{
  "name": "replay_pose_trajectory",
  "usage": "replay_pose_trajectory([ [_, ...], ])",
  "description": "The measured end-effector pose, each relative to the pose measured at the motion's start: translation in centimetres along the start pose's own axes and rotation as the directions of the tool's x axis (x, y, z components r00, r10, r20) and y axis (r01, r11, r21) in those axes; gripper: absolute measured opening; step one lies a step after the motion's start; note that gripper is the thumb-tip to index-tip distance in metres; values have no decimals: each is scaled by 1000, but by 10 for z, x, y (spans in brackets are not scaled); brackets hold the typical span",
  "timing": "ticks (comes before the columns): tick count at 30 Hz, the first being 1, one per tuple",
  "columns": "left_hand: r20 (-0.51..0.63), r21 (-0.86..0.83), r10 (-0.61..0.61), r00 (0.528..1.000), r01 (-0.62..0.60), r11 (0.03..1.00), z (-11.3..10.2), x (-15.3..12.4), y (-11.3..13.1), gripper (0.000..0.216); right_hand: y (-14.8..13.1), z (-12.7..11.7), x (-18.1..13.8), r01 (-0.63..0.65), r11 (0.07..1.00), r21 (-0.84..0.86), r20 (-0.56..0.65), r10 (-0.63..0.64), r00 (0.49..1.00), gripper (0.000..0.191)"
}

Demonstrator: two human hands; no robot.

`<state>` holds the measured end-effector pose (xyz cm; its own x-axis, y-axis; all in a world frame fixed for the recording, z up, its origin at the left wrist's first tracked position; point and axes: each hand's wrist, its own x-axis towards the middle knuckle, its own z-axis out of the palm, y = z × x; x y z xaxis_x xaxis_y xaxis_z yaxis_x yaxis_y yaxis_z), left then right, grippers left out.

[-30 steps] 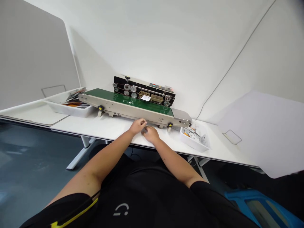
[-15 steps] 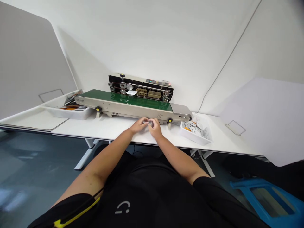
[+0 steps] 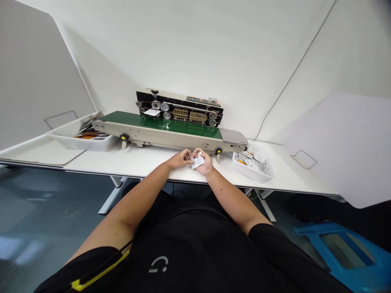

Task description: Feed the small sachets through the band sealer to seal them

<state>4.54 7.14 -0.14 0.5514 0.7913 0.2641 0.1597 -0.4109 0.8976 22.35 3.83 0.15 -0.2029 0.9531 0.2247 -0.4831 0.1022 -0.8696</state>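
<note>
Our right hand [image 3: 207, 165] is closed on a small white packet [image 3: 197, 161], whose long side tilts up to the right. Our curled left hand [image 3: 182, 159] is just beside it; we cannot tell if it holds on too.

No words can be read: the print on the small white packet [image 3: 197, 161] and the labels on the beige metal band sealer [image 3: 171, 138] are too small, and the white curved mark on the black shirt [image 3: 158, 264] shows no letters.

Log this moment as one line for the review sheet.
left hand: next to packet, contact unclear | right hand: holds white printed packet | nearby: band sealer, white tray
</note>
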Motion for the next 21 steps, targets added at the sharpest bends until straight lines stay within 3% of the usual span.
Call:
replay_pose_trajectory([
  [7,-16,-202,-20,1000,16,979,-1,2,-4,44,-4,-7,5,59,995,-77,-88,-66,994,10],
  [14,-270,-246,-68,960,-1,969,-10,8,-13,38,15,-11,11,-38,952,-305,-208,-28,978,31],
  [18,-306,-273,-98,947,12,962,-12,7,-14,38,26,-12,10,-43,943,-330,-170,-15,985,38],
  [21,-322,-305,-118,939,15,952,-12,7,-15,41,22,-11,7,-105,934,-341,-89,79,993,41],
])
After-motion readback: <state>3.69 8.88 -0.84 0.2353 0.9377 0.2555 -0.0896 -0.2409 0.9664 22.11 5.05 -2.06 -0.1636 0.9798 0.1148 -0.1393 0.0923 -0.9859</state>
